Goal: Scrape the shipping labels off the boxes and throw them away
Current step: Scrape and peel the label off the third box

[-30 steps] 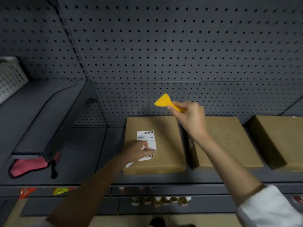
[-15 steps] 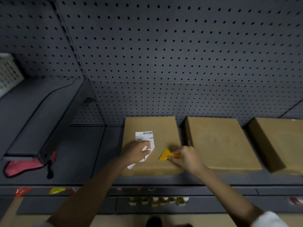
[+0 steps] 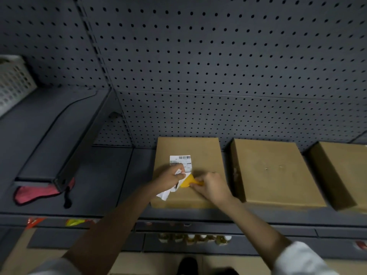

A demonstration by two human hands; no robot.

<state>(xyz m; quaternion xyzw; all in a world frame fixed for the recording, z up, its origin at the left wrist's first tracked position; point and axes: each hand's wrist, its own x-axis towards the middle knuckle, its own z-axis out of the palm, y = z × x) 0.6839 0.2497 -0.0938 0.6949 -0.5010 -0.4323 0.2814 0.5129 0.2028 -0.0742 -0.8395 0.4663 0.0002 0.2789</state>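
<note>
A brown cardboard box [image 3: 200, 149] lies flat on the grey shelf, carrying a white shipping label [image 3: 181, 161] with a barcode at its top. The label's lower part is peeled up and crumpled. My left hand [image 3: 170, 175] pinches that loose lower part. My right hand [image 3: 211, 186] grips a yellow plastic scraper [image 3: 188, 181], whose blade sits against the box under the lifted label.
Two more brown boxes [image 3: 274, 171] [image 3: 345, 171] lie to the right on the same shelf [image 3: 103, 175]. Grey pegboard [image 3: 218, 66] backs it. A higher shelf [image 3: 45, 139] juts out on the left with a red item [image 3: 35, 192] beneath and a white basket [image 3: 14, 84] above. Bottles [image 3: 194, 239] stand below.
My right hand came down from above the box and brought the scraper leftwards under the label. More of the label's lower part has come up in my left hand.
</note>
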